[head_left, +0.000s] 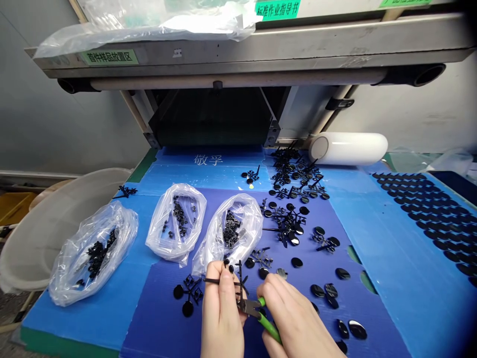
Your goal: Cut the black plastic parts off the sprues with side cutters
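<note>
While the cutters bite, both hands work low at the front of the blue surface [372, 238].

Head view: the left hand [221, 308] is pinched shut on a black plastic frame [238, 283], fingers curled around its thin stem, holding it just above the surface. Right beside it, the right hand [294, 318] is clamped on green-handled cutters [261, 313], whose metal tip sits against the frame, right between the two hands. Just left of the hands lies another black frame [188, 294] with round discs on it. Behind the hands, three clear bags [175, 223] of small black parts lie in a row. Off to the right, loose black discs [346, 298] are scattered, and a heap of uncut frames [294, 184] sits farther back near a white roll [350, 148]. A pale tub [44, 223] stands at the left edge.
</note>
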